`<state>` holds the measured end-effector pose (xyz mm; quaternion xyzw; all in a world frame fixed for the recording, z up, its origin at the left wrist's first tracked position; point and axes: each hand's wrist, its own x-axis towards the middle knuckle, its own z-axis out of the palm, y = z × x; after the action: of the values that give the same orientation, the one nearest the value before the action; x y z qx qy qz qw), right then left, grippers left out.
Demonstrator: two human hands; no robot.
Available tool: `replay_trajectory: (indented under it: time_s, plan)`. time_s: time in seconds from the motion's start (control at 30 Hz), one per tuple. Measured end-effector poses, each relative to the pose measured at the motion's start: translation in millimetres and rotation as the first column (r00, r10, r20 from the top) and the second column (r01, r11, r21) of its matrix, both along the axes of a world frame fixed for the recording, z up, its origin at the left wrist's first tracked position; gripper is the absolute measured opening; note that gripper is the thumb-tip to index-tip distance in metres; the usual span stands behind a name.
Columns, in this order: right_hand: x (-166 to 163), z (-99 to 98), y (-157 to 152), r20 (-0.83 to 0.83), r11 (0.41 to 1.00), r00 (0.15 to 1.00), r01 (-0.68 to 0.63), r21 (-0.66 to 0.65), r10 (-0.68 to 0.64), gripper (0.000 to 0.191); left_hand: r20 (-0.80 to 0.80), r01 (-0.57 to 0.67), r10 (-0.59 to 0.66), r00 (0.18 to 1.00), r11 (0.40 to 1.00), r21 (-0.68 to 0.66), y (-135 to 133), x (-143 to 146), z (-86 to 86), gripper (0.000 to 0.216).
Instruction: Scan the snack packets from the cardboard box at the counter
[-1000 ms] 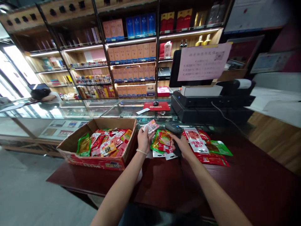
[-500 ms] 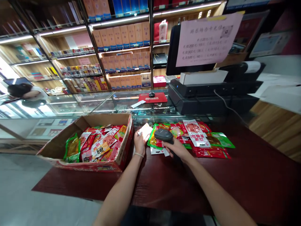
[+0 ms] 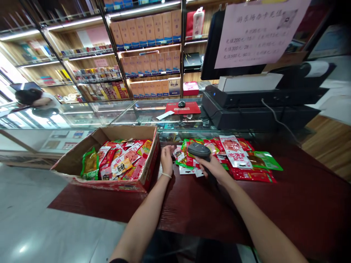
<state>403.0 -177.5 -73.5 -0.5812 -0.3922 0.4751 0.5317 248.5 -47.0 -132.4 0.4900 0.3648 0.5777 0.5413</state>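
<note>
My right hand is wrapped round the handle of a black barcode scanner, its head pointing left over a spread of snack packets. My left hand, wearing a pale bracelet, is beside the pile's left end with loosely bent fingers and nothing visible in them. Just right of its fingertips lies a small snack packet with a dark label. Red, green and white packets overlap in the pile, among them a white and red packet and a green-edged packet.
An open cardboard box full of snack packets stands left on the dark red table. Behind are a glass counter, a mouse on a red pad, and a monitor above black till equipment. A person is at far left.
My left hand has let go of the small bright packet, which now lies at the pile's left edge. The scanner stays in my right hand above the pile. The view has shifted slightly.
</note>
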Motion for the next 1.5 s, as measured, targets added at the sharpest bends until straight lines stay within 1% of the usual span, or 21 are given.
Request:
replay_trajectory:
  time_s: [0.17,0.27,0.33,0.4,0.47,0.53,0.63,0.7,0.8,0.87,0.9,0.97,1.03,1.1,1.13,1.17,1.2,1.27,1.37,1.43,1.5]
  plan:
    - [-1,0.5,-4,0.018,0.999,1.000,0.001,0.039,-0.002,0.037,0.001,0.006,-0.006,1.000,1.000,0.003,-6,2,1.8,0.027]
    - [-4,5.0,-5,0.009,0.998,1.000,-0.020,0.056,0.020,0.038,-0.021,-0.018,0.019,1.000,0.998,0.060,-21,4,18.8,0.020]
    - [-7,11.0,-4,-0.001,0.998,1.000,-0.009,0.063,0.009,0.039,0.019,-0.005,0.003,1.000,0.994,0.107,-34,4,41.2,0.019]
    - [-10,19.3,-1,-0.018,0.997,1.000,0.008,0.078,-0.007,0.038,0.084,0.047,-0.062,0.995,0.984,0.174,-49,-2,71.2,0.020]
    - [-15,28.9,2,-0.021,0.995,1.000,-0.010,0.102,0.012,0.036,0.101,0.082,-0.117,0.988,0.952,0.294,-61,-15,104.3,0.020]
    - [-21,39.2,7,-0.010,0.991,0.998,-0.054,0.124,0.056,0.035,0.054,0.105,-0.137,0.989,0.915,0.389,-68,-36,134.7,0.021]
    - [-36,53.8,15,0.006,0.983,0.993,-0.116,0.140,0.116,0.036,-0.050,0.093,-0.079,0.996,0.890,0.447,-59,-80,165.4,0.023]
    - [-50,62.0,21,0.006,0.978,0.989,-0.150,0.144,0.151,0.036,-0.137,0.075,-0.014,0.990,0.890,0.450,-41,-113,174.0,0.024]
    - [-73,71.4,32,0.034,0.968,0.979,-0.206,0.143,0.203,0.037,-0.325,0.075,0.080,0.942,0.896,0.438,-7,-165,172.0,0.027]
    - [-89,75.7,40,0.074,0.958,0.968,-0.247,0.144,0.238,0.037,-0.499,0.076,0.162,0.851,0.903,0.424,13,-196,164.1,0.026]
    - [-97,77.2,44,0.095,0.953,0.961,-0.269,0.142,0.258,0.038,-0.588,0.077,0.197,0.785,0.909,0.408,21,-210,158.9,0.025]
    - [-112,78.8,52,0.122,0.943,0.950,-0.303,0.139,0.287,0.038,-0.766,0.101,0.221,0.604,0.932,0.348,32,-234,146.9,0.022]
    - [-126,78.9,59,0.127,0.931,0.939,-0.337,0.140,0.321,0.037,-0.906,0.139,0.212,0.367,0.950,0.279,38,-252,134.1,0.020]
    - [-137,77.9,65,0.124,0.919,0.928,-0.367,0.144,0.351,0.038,-0.974,0.179,0.183,0.130,0.962,0.205,43,-262,121.6,0.022]
    - [-141,77.4,68,0.122,0.915,0.924,-0.378,0.143,0.362,0.038,-0.988,0.204,0.151,0.041,0.967,0.156,44,-264,115.9,0.025]
    - [-145,77.1,69,0.120,0.913,0.922,-0.382,0.140,0.367,0.038,-0.994,0.231,0.111,-0.021,0.967,0.103,46,-266,110.7,0.029]
    - [-148,77.0,71,0.119,0.915,0.923,-0.380,0.136,0.366,0.038,-0.996,0.260,0.069,-0.056,0.964,0.052,47,-266,106.0,0.034]
    - [-152,77.5,71,0.120,0.919,0.926,-0.373,0.130,0.359,0.037,-0.996,0.314,0.011,-0.091,0.949,-0.018,49,-264,98.4,0.046]
    - [-155,79.0,69,0.111,0.922,0.930,-0.364,0.132,0.352,0.036,-0.990,0.341,-0.007,-0.142,0.939,-0.056,51,-260,92.7,0.066]
    - [-154,79.3,67,0.101,0.922,0.932,-0.359,0.142,0.348,0.036,-0.985,0.345,-0.040,-0.169,0.933,-0.097,50,-258,93.7,0.063]
    - [-151,78.6,64,0.096,0.926,0.937,-0.348,0.146,0.337,0.036,-0.985,0.358,-0.070,-0.159,0.925,-0.124,48,-257,98.8,0.043]
